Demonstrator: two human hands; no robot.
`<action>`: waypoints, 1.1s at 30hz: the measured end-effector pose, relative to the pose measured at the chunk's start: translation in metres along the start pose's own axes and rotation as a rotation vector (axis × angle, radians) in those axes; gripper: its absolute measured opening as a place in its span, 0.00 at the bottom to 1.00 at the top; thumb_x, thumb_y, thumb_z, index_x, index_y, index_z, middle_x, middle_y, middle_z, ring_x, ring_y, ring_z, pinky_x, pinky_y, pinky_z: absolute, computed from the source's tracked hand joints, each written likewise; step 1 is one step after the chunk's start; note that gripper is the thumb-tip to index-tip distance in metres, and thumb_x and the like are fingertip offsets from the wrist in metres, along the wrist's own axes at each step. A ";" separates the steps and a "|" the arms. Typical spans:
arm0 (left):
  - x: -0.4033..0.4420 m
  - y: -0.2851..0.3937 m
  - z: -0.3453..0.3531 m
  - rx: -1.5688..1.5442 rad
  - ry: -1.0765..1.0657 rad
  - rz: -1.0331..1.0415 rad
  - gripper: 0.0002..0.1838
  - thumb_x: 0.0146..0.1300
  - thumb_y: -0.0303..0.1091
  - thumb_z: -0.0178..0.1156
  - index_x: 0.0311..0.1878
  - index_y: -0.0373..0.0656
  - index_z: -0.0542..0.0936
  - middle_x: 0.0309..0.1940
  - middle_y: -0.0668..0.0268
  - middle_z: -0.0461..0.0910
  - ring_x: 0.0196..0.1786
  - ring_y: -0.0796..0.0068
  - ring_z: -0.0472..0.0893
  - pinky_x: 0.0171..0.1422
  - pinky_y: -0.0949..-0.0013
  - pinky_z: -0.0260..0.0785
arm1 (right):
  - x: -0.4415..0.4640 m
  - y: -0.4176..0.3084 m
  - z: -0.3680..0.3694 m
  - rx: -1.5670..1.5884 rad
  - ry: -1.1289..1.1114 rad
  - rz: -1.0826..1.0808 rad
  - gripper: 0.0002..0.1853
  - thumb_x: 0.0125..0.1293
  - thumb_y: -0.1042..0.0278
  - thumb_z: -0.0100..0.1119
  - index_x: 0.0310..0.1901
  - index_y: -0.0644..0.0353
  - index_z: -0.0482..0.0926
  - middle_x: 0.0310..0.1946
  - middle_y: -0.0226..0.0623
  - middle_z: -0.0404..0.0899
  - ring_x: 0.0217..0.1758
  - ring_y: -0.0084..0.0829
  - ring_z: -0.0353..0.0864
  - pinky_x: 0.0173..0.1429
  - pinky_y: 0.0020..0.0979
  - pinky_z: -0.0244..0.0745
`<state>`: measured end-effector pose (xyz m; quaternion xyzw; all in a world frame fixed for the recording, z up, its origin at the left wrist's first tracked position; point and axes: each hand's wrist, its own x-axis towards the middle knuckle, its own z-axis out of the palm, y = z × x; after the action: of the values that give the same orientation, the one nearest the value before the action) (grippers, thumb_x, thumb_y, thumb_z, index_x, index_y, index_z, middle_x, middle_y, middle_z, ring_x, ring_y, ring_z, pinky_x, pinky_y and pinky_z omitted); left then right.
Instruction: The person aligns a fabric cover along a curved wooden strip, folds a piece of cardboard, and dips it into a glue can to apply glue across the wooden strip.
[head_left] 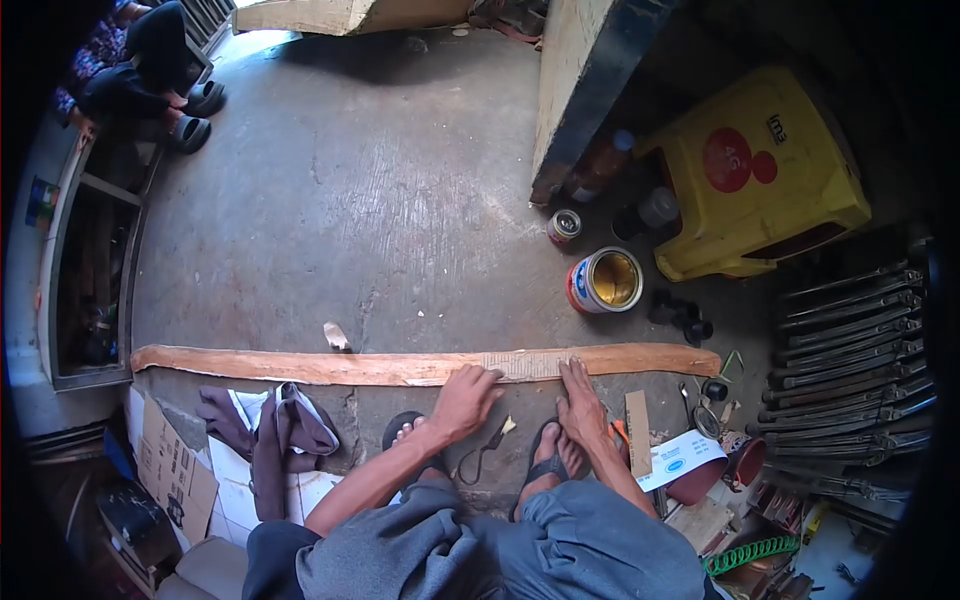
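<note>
A long, narrow brown strip (290,365), its edges uneven and its material unclear to me, stretches crosswise on the floor in front of my feet. On it lies a paler piece with fine ruled marks (522,366), between my two hands. My left hand (467,400) rests at the near edge of the strip, fingers slightly bent towards the ruled piece. With fingers stretched out, my right hand (580,398) touches the strip at the ruled piece's right end. Neither hand is wrapped around anything. Between my sandalled feet is a small dark looped item with a pale tip (490,447).
An open can (612,280), a smaller can (564,226) and a yellow plastic stool (760,180) stand at the right. Dark cloth (275,430) lies left of my feet. Stacked metal parts (845,370) line the right side. A seated person (145,75) is at upper left.
</note>
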<state>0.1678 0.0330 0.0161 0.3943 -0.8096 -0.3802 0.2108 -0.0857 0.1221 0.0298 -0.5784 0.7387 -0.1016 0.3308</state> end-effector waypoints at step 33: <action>-0.142 -0.041 -0.178 0.828 0.491 -0.974 0.32 0.60 0.39 0.72 0.67 0.40 0.76 0.68 0.42 0.71 0.71 0.41 0.69 0.74 0.46 0.59 | -0.023 0.017 -0.023 0.243 0.252 0.191 0.16 0.69 0.67 0.65 0.54 0.65 0.85 0.42 0.43 0.86 0.42 0.35 0.85 0.48 0.33 0.80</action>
<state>0.3869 0.0503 0.0895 0.8366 -0.5471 0.0098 0.0251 -0.1101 0.1435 0.0470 -0.4442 0.8082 -0.2298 0.3109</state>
